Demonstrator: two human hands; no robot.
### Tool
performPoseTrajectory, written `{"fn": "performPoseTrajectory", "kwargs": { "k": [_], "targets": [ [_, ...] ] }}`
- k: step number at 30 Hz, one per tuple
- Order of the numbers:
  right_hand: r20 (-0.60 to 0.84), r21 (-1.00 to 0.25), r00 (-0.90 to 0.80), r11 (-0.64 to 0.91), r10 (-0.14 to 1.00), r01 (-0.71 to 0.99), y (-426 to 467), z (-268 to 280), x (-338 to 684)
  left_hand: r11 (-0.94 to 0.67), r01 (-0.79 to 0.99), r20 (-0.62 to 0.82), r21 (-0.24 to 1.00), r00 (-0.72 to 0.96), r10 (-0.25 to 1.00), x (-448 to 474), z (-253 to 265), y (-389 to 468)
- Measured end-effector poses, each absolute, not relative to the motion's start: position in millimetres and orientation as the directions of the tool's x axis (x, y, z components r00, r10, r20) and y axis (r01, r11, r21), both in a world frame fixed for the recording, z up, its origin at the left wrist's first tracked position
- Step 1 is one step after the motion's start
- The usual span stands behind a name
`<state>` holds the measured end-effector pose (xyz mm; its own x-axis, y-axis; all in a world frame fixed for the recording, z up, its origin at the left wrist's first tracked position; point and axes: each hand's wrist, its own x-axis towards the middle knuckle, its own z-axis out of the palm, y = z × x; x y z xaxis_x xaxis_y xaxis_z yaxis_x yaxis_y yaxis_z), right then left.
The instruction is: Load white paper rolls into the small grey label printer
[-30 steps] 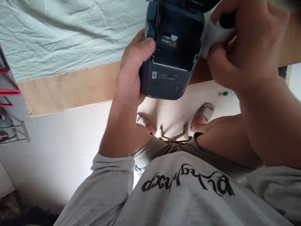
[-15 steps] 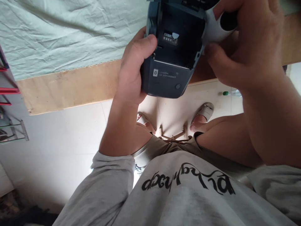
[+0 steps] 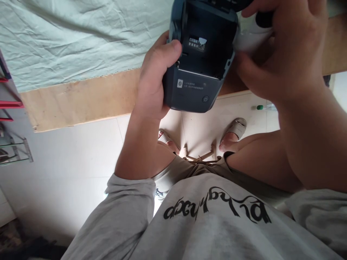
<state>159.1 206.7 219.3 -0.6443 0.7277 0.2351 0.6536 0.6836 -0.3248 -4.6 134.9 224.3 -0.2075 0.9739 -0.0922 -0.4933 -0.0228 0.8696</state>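
A dark blue label printer point(image 3: 192, 92) is held up in front of me with its lid raised and its paper bay showing. Inside the bay is a small printed marking; a power button and a Bluetooth sign are on the front. My left hand point(image 3: 157, 68) grips the printer's left side, thumb over the rim. Just right of the printer, my right hand point(image 3: 290, 54) is closed around a white paper roll point(image 3: 251, 38) with a dark core. The roll is beside the bay, not in it, and slightly blurred. Some right fingers are hidden behind the roll.
A pale green cloth point(image 3: 81, 39) covers a table with a bare wooden edge point(image 3: 86, 97). Below are my legs, slippers point(image 3: 237, 128) and a wooden stool part point(image 3: 200, 157). A green-capped bottle point(image 3: 261, 107) lies on the tiled floor. A metal rack point(image 3: 18, 150) stands at left.
The roll has turned and shifted slightly in my right hand, and the right fingers have moved with it. My left hand and the printer have barely moved.
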Motion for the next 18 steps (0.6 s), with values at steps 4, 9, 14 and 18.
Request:
{"fn": "performPoseTrajectory", "kwargs": {
  "k": [4,9,14,18],
  "targets": [
    [0.240,-0.377,-0.637,0.675,0.732,0.634,208.5,217.5,159.1,-0.024,-0.492,-0.089,0.870,-0.206,0.974,-4.5,223.0,135.0],
    [0.222,-0.285,-0.626,0.664,0.748,0.691,209.6,216.9,160.6,-0.024,-0.490,-0.085,0.871,-0.199,0.976,-6.8,223.6,134.8],
    [0.223,-0.409,-0.608,0.639,0.762,0.651,207.1,220.3,159.3,-0.031,-0.494,-0.084,0.869,-0.210,0.974,-6.2,224.8,134.6],
    [0.217,-0.416,-0.625,0.650,0.750,0.636,207.5,220.5,159.8,-0.035,-0.496,-0.080,0.868,-0.209,0.975,-5.1,224.3,134.6]
  ]
}}
